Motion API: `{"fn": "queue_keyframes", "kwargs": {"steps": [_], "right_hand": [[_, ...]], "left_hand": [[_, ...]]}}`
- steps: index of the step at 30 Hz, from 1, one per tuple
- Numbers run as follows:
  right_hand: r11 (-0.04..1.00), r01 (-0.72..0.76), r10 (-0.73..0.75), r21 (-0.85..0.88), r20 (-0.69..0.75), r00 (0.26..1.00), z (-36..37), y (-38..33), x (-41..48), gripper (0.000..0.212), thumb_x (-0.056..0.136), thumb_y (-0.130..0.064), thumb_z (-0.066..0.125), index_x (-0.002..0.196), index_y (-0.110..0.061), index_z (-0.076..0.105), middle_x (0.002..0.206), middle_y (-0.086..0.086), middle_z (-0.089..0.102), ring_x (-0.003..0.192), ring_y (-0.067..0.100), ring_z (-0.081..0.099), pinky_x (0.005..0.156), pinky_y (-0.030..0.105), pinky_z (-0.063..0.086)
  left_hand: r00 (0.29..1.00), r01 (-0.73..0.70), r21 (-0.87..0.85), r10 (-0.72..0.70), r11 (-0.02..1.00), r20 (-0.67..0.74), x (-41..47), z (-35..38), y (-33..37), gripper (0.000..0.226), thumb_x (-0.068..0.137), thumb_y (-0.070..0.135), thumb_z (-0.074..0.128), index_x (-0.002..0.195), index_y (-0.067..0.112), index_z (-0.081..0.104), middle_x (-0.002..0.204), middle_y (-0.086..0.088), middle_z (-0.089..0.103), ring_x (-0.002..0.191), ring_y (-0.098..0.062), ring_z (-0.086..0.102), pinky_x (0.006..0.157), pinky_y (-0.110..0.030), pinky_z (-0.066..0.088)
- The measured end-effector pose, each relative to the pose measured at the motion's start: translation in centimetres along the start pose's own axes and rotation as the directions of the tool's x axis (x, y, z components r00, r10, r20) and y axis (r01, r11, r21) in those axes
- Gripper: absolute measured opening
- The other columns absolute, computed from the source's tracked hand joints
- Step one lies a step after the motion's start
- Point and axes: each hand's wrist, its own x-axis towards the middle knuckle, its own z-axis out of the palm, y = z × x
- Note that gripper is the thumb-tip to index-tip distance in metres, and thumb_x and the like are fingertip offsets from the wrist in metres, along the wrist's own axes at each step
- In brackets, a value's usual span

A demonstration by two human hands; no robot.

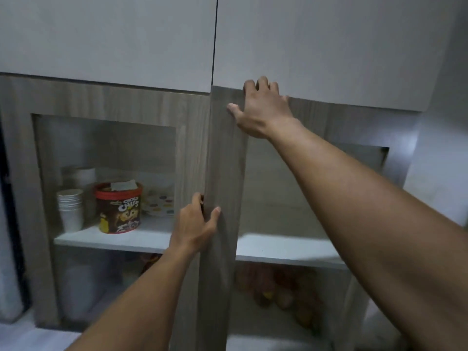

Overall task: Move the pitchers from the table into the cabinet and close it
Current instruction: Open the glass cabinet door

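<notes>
- Fingers first: left hand (195, 224) is curled round the inner edge of the right door (222, 198), fingertips tucked into the gap next to the left door (106, 173), thumb on the front. Right hand (260, 110) has its fingers hooked over that door's top edge, thumb spread on the face. So both are gripping the door, neither holds a pitcher.
- Pitchers: can't spot any. No desk in view either, and nothing I can make out on the shelf (286, 247) through the glass looks like one. Can't tell if they're in the cabinet or not.
- Biggest risk imo is a pinch. If that door swings shut with the left fingertips in the gap, they get caught between the two doors.
- Same deal up top, the right fingers sit close under the white upper cabinet (316, 46), could get scraped.
- Door looks barely ajar. Yank it hard and it might swing wide and rattle the cups (70, 209) and the Choco Chips tub (118, 209) behind the left glass.
- Lighting's dim and edges are blurry, so misjudging the gap seems easy.
</notes>
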Motion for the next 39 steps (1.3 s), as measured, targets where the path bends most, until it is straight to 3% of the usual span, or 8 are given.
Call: {"fn": "queue_keyframes", "kwargs": {"steps": [9, 11, 23, 27, 30, 32, 34, 39], "right_hand": [[0.991, -0.109, 0.101, 0.072, 0.107, 0.989, -9.5, -2.5, -10.2, 0.075, 0.096, -0.066, 0.034, 0.159, -0.031, 0.013, 0.16, 0.017, 0.025, 0.148, 0.038, 0.02, 0.115, 0.063, 0.024], [0.989, -0.139, 0.133, 0.057, 0.109, 0.985, -11.9, -2.8, -12.9, 0.078, 0.096, -0.066, 0.035, 0.16, -0.029, 0.01, 0.161, 0.015, 0.024, 0.149, 0.036, 0.02, 0.117, 0.059, 0.025], [0.969, -0.212, 0.21, -0.13, -0.023, 0.977, -24.7, 2.5, -25.0, 0.064, 0.095, -0.058, 0.045, 0.148, -0.026, 0.031, 0.141, 0.013, 0.05, 0.129, 0.034, 0.046, 0.103, 0.049, 0.042], [0.947, -0.212, 0.201, -0.241, -0.067, 0.977, -28.2, 4.7, -28.3, 0.066, 0.095, -0.054, 0.045, 0.154, -0.033, 0.026, 0.138, 0.014, 0.051, 0.129, 0.035, 0.047, 0.103, 0.05, 0.042], [0.905, -0.203, 0.191, -0.374, -0.068, 0.979, -30.7, 7.0, -30.9, 0.061, 0.095, -0.051, 0.043, 0.153, -0.037, 0.031, 0.146, 0.012, 0.044, 0.135, 0.032, 0.042, 0.107, 0.055, 0.041], [0.844, -0.208, 0.201, -0.495, -0.068, 0.977, -32.6, 8.9, -32.6, 0.055, 0.096, -0.048, 0.042, 0.149, -0.031, 0.039, 0.156, 0.012, 0.036, 0.143, 0.032, 0.035, 0.112, 0.054, 0.034], [0.784, -0.21, 0.213, -0.585, -0.064, 0.975, -34.3, 10.8, -34.1, 0.055, 0.096, -0.046, 0.041, 0.147, -0.026, 0.042, 0.16, 0.012, 0.03, 0.147, 0.032, 0.029, 0.114, 0.053, 0.028], [0.719, -0.244, 0.304, -0.65, -0.021, 0.952, -37.6, 15.8, -37.4, 0.058, 0.098, -0.042, 0.042, 0.152, -0.019, 0.036, 0.157, 0.008, 0.037, 0.142, 0.031, 0.035, 0.112, 0.054, 0.034]], "left_hand": [[0.964, -0.254, -0.03, 0.256, 0.967, 0.07, -10.0, -4.4, 5.4, 0.025, 0.094, 0.03, 0.06, 0.112, 0.017, 0.048, 0.081, -0.001, 0.063, 0.067, -0.022, 0.061, 0.053, -0.026, 0.041], [0.944, -0.305, -0.051, 0.309, 0.951, 0.114, -12.4, -5.4, 6.7, 0.031, 0.094, 0.031, 0.059, 0.118, 0.017, 0.046, 0.088, -0.005, 0.065, 0.072, -0.025, 0.063, 0.059, -0.033, 0.049], [0.729, -0.633, -0.142, 0.648, 0.761, 0.22, -21.8, -5.0, 19.4, 0.036, 0.089, 0.05, 0.054, 0.102, 0.017, 0.045, 0.094, -0.003, 0.056, 0.074, -0.026, 0.059, 0.059, -0.032, 0.039], [0.716, -0.607, -0.253, 0.657, 0.753, 0.236, -23.9, -2.5, 23.9, 0.044, 0.087, 0.054, 0.047, 0.11, 0.018, 0.04, 0.094, -0.003, 0.052, 0.078, -0.029, 0.058, 0.064, -0.033, 0.04], [0.716, -0.541, -0.348, 0.636, 0.766, 0.288, -26.3, 0.0, 27.6, 0.066, 0.087, 0.053, 0.052, 0.137, 0.015, 0.028, 0.119, -0.017, 0.061, 0.098, -0.035, 0.063, 0.077, -0.035, 0.045], [0.703, -0.527, -0.388, 0.644, 0.756, 0.302, -27.8, 1.9, 30.1, 0.087, 0.087, 0.052, 0.056, 0.15, 0.013, 0.01, 0.147, -0.022, 0.044, 0.122, -0.038, 0.055, 0.095, -0.043, 0.047], [0.676, -0.535, -0.427, 0.673, 0.728, 0.3, -29.0, 3.9, 32.7, 0.101, 0.086, 0.057, 0.055, 0.155, 0.018, -0.006, 0.164, -0.015, 0.015, 0.143, -0.035, 0.034, 0.114, -0.045, 0.032], [0.646, -0.549, -0.444, 0.696, 0.708, 0.313, -31.6, 9.1, 38.7, 0.113, 0.082, 0.065, 0.053, 0.151, 0.024, -0.027, 0.165, -0.012, -0.013, 0.152, -0.029, 0.001, 0.121, -0.05, 0.019]]}}
